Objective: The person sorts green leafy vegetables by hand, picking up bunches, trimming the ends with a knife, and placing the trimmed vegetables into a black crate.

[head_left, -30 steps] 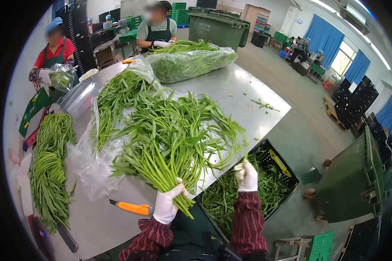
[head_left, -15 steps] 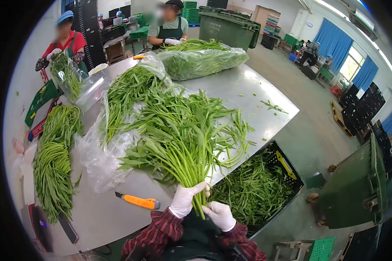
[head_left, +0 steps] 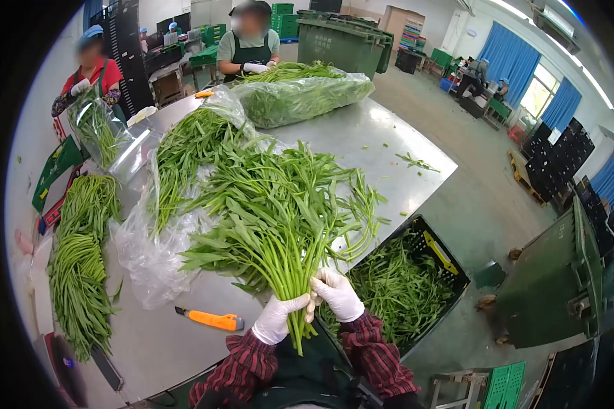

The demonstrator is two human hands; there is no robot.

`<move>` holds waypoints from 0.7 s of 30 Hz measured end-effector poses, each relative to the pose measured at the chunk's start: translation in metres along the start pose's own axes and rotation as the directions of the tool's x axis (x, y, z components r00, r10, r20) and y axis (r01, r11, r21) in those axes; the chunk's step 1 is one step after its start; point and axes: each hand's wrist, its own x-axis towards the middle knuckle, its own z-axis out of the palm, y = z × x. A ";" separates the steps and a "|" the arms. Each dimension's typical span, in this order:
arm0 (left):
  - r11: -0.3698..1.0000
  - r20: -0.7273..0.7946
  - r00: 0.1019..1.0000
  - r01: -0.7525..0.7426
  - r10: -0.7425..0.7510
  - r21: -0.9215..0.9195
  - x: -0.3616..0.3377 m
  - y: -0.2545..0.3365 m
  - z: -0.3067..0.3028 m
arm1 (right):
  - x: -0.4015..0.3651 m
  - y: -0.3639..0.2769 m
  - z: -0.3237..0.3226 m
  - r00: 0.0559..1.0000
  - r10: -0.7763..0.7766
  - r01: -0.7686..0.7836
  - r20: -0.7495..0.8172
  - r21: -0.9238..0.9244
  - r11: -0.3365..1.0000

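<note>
My left hand (head_left: 280, 317), in a white glove, is wrapped round the lower stems of a bunch of water spinach (head_left: 280, 252). The cut ends poke out below my fist, and the leaves fan away over the table. On the bunch's right side, my right hand (head_left: 338, 297), also gloved, pinches at the stems with thumb and fingers. Exactly which stems it grips is partly hidden. An orange utility knife (head_left: 213, 320) lies on the metal table (head_left: 164, 347), left of my left hand.
A black crate (head_left: 438, 315) of loose greens stands right of the table. Another pile of greens (head_left: 82, 266) lies left, near crumpled plastic (head_left: 153, 262). A filled clear bag (head_left: 300, 99) sits at the far side. Two co-workers (head_left: 256, 51) stand beyond; green bins (head_left: 546, 286) stand right.
My right hand has moved up from the stem ends below my left hand to the bunch's right side. My left hand has shifted slightly left, still holding the bunch. The camera view has shifted slightly.
</note>
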 end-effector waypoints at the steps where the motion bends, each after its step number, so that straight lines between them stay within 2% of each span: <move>1: 1.000 -0.003 1.000 -0.004 0.004 0.007 0.000 -0.001 -0.001 | -0.001 0.002 0.001 1.000 -0.003 0.004 -0.025 0.063 0.998; 2: 1.000 -0.005 1.000 -0.009 0.009 0.013 0.000 -0.002 -0.002 | 0.000 0.007 0.001 1.000 -0.003 0.005 -0.027 0.064 0.998; 3: 1.000 -0.005 1.000 -0.008 0.008 0.013 -0.001 0.001 -0.001 | 0.000 0.012 0.001 0.975 -0.167 0.135 -0.144 -0.212 0.968; 4: 0.998 -0.069 0.996 -0.055 0.057 0.032 -0.003 0.006 0.001 | 0.000 0.015 0.001 0.914 -0.349 0.214 -0.208 -0.482 0.850; 5: 0.993 -0.131 0.986 -0.101 0.107 0.054 -0.006 0.014 0.004 | 0.002 0.005 0.003 0.751 -0.641 0.280 -0.159 -0.802 0.528; 6: 0.983 -0.163 0.970 -0.180 0.181 0.023 -0.009 0.023 0.006 | 0.012 0.015 -0.016 0.631 -0.762 0.248 -0.143 -0.894 0.373; 8: 0.925 -0.132 0.916 -0.370 0.379 0.088 -0.017 0.042 0.006 | 0.021 0.007 -0.039 0.622 -0.684 0.039 -0.382 -0.857 0.514; 10: 0.893 -0.115 0.890 -0.423 0.441 0.157 -0.021 0.053 0.004 | 0.042 0.008 -0.057 0.564 -0.789 -0.008 -0.244 -0.957 0.290; 11: 0.879 -0.122 0.877 -0.441 0.465 0.180 -0.022 0.057 0.005 | 0.043 -0.001 -0.055 0.797 -0.419 -0.225 -0.436 -0.857 0.463; 14: 0.870 -0.148 0.863 -0.453 0.482 0.195 -0.021 0.057 0.002 | 0.078 0.027 -0.062 0.816 -0.525 -0.188 -0.241 -0.970 0.153; 15: 0.877 -0.169 0.865 -0.442 0.472 0.188 -0.021 0.055 0.001 | 0.085 0.033 -0.066 0.817 -0.522 -0.207 -0.243 -0.970 0.128; 16: 0.884 -0.192 0.866 -0.432 0.462 0.181 -0.021 0.054 -0.001 | 0.088 0.023 -0.065 0.844 -0.391 -0.360 -0.368 -0.928 0.097; 18: 0.891 -0.208 0.868 -0.424 0.450 0.162 -0.022 0.054 -0.007 | 0.095 0.032 -0.097 0.780 -0.433 -0.433 -0.453 -0.889 0.149; 20: 0.899 -0.227 0.870 -0.415 0.437 0.141 -0.025 0.055 -0.012 | 0.087 0.029 -0.121 0.696 -0.463 -0.569 -0.549 -0.815 0.111; 21: 0.899 -0.226 0.870 -0.418 0.438 0.130 -0.025 0.056 -0.014 | 0.083 0.031 -0.138 0.633 -0.471 -0.635 -0.615 -0.760 0.138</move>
